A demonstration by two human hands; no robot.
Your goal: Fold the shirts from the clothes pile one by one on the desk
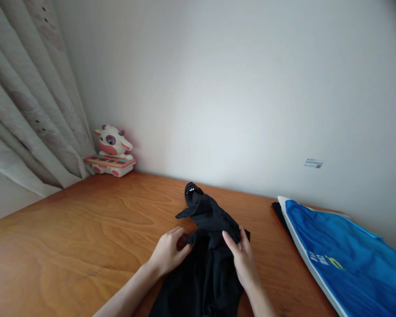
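A crumpled black garment (207, 259) lies on the wooden table (86, 229), stretching from the near edge toward the wall. My left hand (170, 252) pinches the cloth at its left side, fingers curled on the fabric. My right hand (242, 257) grips the garment's right side, thumb on top and fingers tucked into the folds. A narrow part of the garment with small white dots (192, 193) points away from me, toward the wall.
A toy cow with a small pink keyboard (111, 152) stands in the far left corner beside a patterned curtain (29, 110). A blue and white garment (343, 255) lies at the right over something black. A plain wall with a small sticker (313, 163) runs behind.
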